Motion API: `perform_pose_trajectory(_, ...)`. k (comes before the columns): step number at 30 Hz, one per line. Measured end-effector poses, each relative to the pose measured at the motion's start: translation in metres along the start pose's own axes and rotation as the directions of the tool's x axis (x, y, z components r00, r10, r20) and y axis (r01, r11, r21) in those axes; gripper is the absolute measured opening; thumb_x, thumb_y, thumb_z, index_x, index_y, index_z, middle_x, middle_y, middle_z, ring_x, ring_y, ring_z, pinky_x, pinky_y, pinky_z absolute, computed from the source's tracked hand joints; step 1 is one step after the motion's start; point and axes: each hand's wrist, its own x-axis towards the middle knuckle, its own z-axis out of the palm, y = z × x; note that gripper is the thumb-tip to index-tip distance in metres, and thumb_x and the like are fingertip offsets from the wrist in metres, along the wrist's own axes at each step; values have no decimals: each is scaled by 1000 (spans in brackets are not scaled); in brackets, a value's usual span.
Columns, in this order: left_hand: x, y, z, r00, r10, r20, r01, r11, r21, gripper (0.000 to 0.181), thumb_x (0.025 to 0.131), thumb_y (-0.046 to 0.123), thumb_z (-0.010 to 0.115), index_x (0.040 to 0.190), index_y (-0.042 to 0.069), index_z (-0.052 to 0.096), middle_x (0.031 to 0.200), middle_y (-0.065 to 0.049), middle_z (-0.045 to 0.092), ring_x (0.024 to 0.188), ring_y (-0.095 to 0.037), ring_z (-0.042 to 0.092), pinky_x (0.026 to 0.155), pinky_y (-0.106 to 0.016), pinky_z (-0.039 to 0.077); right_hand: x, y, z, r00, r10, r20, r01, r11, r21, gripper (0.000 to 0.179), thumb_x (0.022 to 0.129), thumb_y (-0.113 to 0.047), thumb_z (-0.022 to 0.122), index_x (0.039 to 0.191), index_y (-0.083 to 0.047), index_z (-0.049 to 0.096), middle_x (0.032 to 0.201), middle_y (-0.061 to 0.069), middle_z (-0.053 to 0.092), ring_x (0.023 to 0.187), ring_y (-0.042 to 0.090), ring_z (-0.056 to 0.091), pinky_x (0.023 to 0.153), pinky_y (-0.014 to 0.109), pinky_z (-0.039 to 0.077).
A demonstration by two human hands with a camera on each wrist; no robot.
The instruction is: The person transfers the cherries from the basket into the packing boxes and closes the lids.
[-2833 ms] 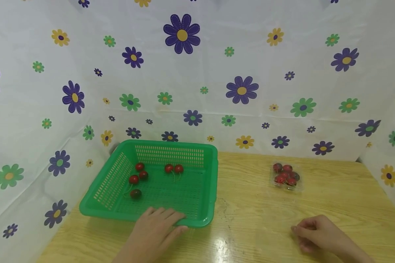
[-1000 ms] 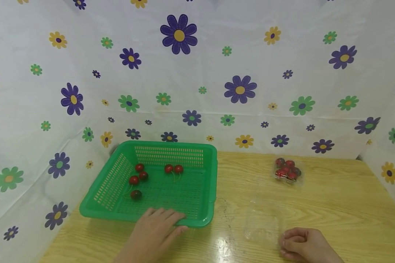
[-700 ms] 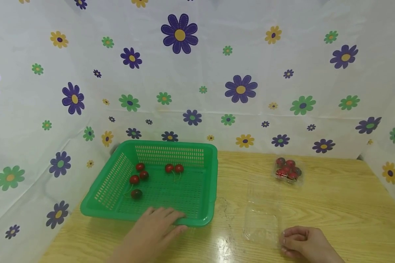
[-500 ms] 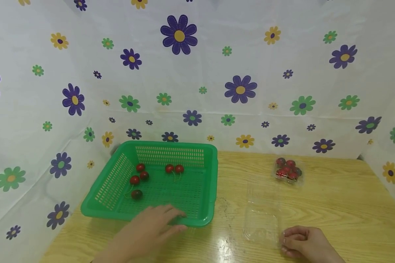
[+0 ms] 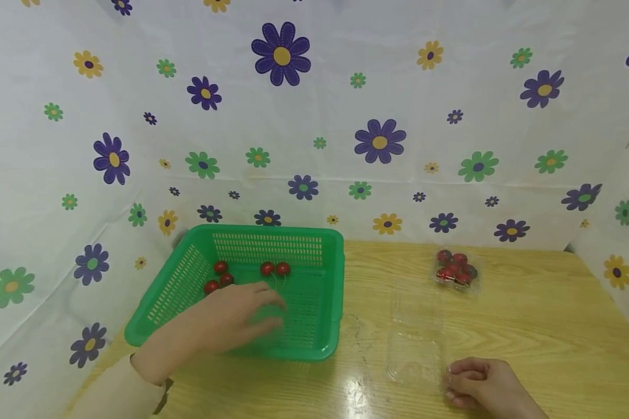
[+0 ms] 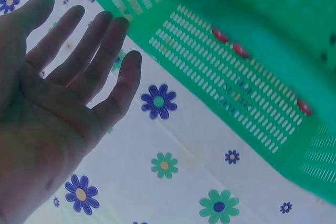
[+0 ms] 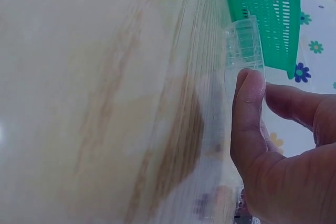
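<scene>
Fingers of right hand [image 5: 487, 384] pinch the near right edge of the clear plastic container [image 5: 414, 356], digits either side of it. Left hand [image 5: 225, 317] is released: fingers loosely bent, palm bare in its wrist view, over the near middle of the green basket [image 5: 337, 317], gripping nothing. Container sits on the table [image 5: 545, 317], right of the basket, apparently laid open in two halves, one near, one far. Cherries [image 5: 283, 269] lie in the basket: five show, three toward the left, two side by side near the far wall with stems; left hand may hide more.

Handling, judged by look: container very light, thin, springy, likely to skid or buckle; hold by the rim, don't squeeze the walls. Cherries glossy, so probably slick, light, quick to roll; firmness can't be told. Pinch round the sides; stems look too thin to trust.

Edges: basket rim stands up all round, so fingers need to clear it. Strip of wood between basket and container gives room; more wood right of the container. Filled box [image 5: 455, 270] of dark red fruit stands far right, well apart from the right hand. Flowered sheet [image 5: 304, 116] limits reach on the far side.
</scene>
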Motion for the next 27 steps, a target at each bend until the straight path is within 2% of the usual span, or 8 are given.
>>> perform_pose_trajectory(7, 13, -17, -15, 997, -71, -1, 71, 997, 26, 25, 99, 31, 68, 121, 21, 69, 117, 8, 68, 103, -11, 68, 87, -34, 59, -1, -2, 2, 1000, 3, 5, -3, 1000, 20, 33, 95, -7, 71, 118, 13, 60, 90, 5, 72, 80, 15, 74, 76, 29, 63)
perform_pose_trajectory(13, 29, -41, -18, 995, -89, 40, 89, 996, 19, 29, 96, 28, 71, 123, 16, 69, 123, 0, 72, 119, -25, 66, 101, -47, 55, -1, -3, 1, 1000, -3, 9, 2, 1000, 20, 33, 95, -6, 70, 119, 14, 60, 89, 4, 72, 79, 15, 74, 75, 28, 63)
perform_pose_trajectory(17, 43, -58, -20, 993, -103, 60, 104, 994, -16, 30, 96, 27, 70, 122, 12, 69, 121, -6, 72, 117, -29, 67, 101, -50, 55, 0, -5, 2, 1000, 7, -12, -7, 1000, 15, 35, 95, -7, 71, 120, 14, 59, 89, 5, 72, 79, 16, 74, 75, 28, 63)
perform_pose_trajectory(20, 55, -71, -19, 984, -144, 104, 149, 988, -45, 33, 96, 28, 69, 125, 11, 67, 125, -12, 71, 119, -33, 65, 101, -53, 54, 0, -6, 2, 1000, 9, -21, -9, 1000, 19, 35, 95, -7, 71, 120, 14, 59, 88, 5, 72, 79, 16, 74, 75, 28, 63)
perform_pose_trajectory(22, 61, -76, -17, 973, -178, 145, 187, 981, -49, 38, 97, 28, 68, 130, 10, 65, 129, -15, 69, 123, -36, 63, 103, -55, 52, 0, -5, 2, 1000, 3, -16, -2, 1000, 23, 35, 95, -6, 71, 120, 14, 59, 88, 5, 73, 79, 16, 74, 74, 28, 63)
perform_pose_trajectory(27, 72, -84, -11, 948, -227, 222, 237, 971, -16, 46, 97, 27, 67, 137, 5, 62, 136, -16, 65, 128, -37, 59, 106, -55, 51, 0, -4, 3, 1000, -12, 0, 12, 1000, 17, 34, 94, -6, 71, 119, 14, 60, 88, 5, 72, 79, 15, 74, 75, 28, 63)
